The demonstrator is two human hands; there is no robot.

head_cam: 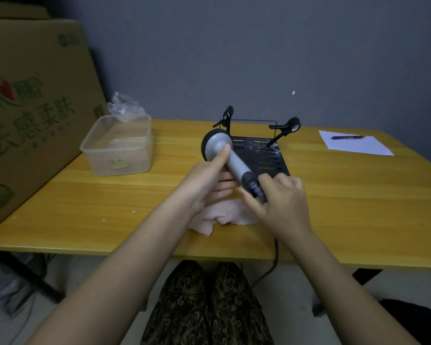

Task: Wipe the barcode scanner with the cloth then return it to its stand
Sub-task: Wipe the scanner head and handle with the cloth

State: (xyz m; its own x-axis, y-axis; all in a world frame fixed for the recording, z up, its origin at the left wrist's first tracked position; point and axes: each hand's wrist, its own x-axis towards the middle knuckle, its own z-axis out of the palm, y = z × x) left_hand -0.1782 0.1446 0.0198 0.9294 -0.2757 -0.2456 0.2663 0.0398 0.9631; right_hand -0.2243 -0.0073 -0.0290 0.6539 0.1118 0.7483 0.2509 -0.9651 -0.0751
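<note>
Between both hands (209, 180), the scanner (230, 158).

A: The pink cloth (224, 216) lies mostly under the two forearms; only its rumpled near edge shows. The left hand (204, 180) covers the scanner (228, 155) at its neck, and its curled fingers are out of sight beneath

B: The right hand (281, 197) hides the dark handle end, so the grip there cannot be judged. The cable (275, 255) drops behind the table (110, 195) edge. The stand (261, 155) has its near left corner behind the scanner. The cardboard box (28, 115) is cut by the left edge, and the clear tub (117, 148) holds something too faint to name
</note>
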